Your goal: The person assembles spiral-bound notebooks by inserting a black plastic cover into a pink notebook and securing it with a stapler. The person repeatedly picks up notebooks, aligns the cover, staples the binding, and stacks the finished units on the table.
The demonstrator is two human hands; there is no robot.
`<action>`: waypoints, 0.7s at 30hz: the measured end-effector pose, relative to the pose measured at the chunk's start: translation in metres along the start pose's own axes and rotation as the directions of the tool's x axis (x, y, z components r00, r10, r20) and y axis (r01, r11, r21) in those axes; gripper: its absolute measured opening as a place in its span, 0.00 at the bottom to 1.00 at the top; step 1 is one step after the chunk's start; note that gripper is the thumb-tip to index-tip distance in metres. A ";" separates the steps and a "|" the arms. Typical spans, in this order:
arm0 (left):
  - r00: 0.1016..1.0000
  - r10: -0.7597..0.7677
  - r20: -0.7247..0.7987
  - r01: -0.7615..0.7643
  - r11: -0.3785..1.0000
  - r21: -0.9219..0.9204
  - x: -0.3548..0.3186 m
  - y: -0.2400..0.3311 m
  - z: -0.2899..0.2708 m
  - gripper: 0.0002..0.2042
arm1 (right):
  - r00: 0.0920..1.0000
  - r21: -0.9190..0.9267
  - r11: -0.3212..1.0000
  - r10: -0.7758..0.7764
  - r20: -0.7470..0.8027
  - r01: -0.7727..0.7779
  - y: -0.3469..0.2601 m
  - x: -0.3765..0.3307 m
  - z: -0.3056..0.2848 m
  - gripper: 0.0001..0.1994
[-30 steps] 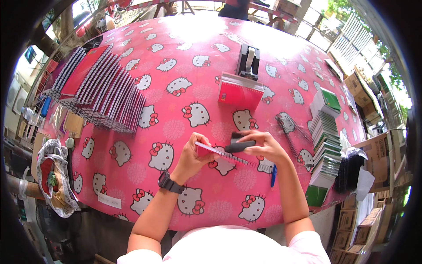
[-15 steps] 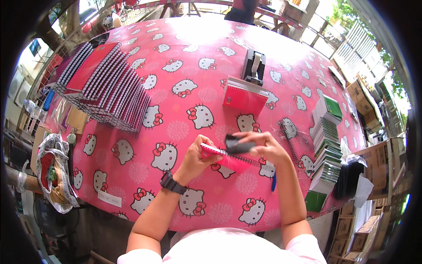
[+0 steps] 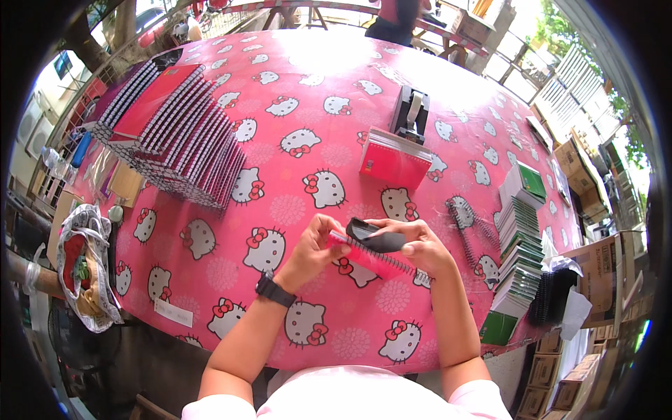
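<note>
In front of me, my left hand [image 3: 312,250] pinches a small red notebook [image 3: 369,263] at its left end, thumb on top. A dark spiral coil [image 3: 396,263] runs along the notebook's upper edge, and its loose end sticks out to the right. My right hand [image 3: 424,248] is closed around a smooth black block-like tool [image 3: 379,238], held over the left part of the coil. Whether the tool touches the coil I cannot tell. Beyond my hands stands a row of red notebooks [image 3: 393,162].
A tape dispenser [image 3: 411,115] stands behind the red row. At left rises a tall stack of spiral-bound notebooks [image 3: 175,136]. Loose coils [image 3: 470,227] lie to the right, beside a long row of green notebooks [image 3: 516,248]. Far off, a person [image 3: 394,22] stands beyond the table.
The black tool, blurred before, is now steady and tilted near the left end of the coil. My right hand has shifted slightly; its forearm area now hides the blue pen. The left hand keeps its grip.
</note>
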State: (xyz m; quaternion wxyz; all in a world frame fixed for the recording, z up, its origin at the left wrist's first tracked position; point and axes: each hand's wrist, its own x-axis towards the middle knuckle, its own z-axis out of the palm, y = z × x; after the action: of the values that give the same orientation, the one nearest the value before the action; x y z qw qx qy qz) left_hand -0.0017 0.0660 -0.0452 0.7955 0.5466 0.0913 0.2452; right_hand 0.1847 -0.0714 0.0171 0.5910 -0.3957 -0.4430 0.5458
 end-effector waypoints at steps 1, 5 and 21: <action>1.000 -0.016 -0.016 0.015 0.999 -0.052 0.002 0.004 -0.004 0.16 | 0.991 -0.120 0.986 0.106 -0.081 -0.115 -0.003 0.004 0.002 0.21; 1.000 0.004 -0.001 -0.005 0.991 -0.132 0.002 0.001 -0.017 0.09 | 0.961 -0.415 0.884 0.119 -0.249 -0.217 0.001 0.003 -0.010 0.22; 0.986 0.144 -0.083 -0.138 0.987 0.078 -0.005 0.029 0.026 0.12 | 0.881 -0.911 0.410 -0.411 -0.234 -0.050 -0.013 -0.008 0.071 0.13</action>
State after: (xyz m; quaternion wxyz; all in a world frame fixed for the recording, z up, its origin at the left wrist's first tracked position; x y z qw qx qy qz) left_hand -0.0038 0.0499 -0.0090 0.7512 0.5685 0.0963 0.3214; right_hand 0.1206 -0.0818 0.0493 0.4257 -0.7044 -0.5653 0.0555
